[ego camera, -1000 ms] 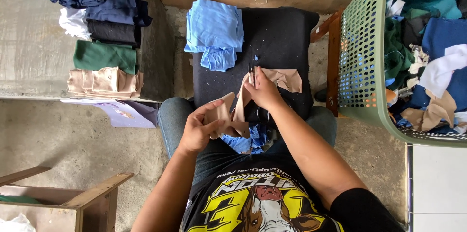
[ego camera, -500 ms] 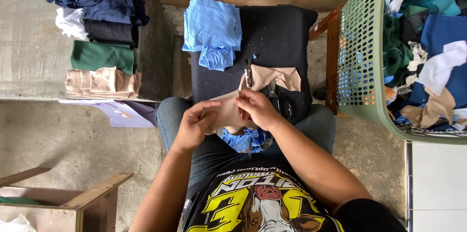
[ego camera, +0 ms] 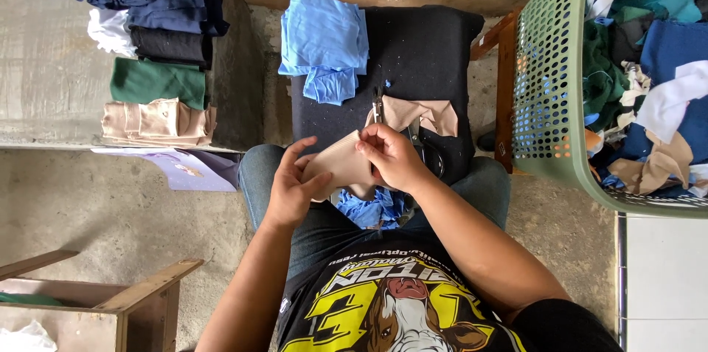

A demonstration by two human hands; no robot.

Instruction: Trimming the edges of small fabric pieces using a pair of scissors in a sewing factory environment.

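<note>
Concrete floor and a low ledge frame the seated person, with a green laundry basket (ego camera: 549,86) of scraps to the right and a dark padded worktop (ego camera: 420,49) ahead. On it lie blue cloth (ego camera: 324,42) and a beige fabric piece (ego camera: 424,112). Just below, over the lap, both hands are clamped on a beige cloth (ego camera: 341,167): left hand (ego camera: 291,190) at its near-left edge, right hand (ego camera: 391,156) pinching the upper right, its long axis running between them.

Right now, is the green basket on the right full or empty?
Full. The green basket is heaped with mixed cloth pieces in blue, green, white and beige, rising to its rim.
</note>
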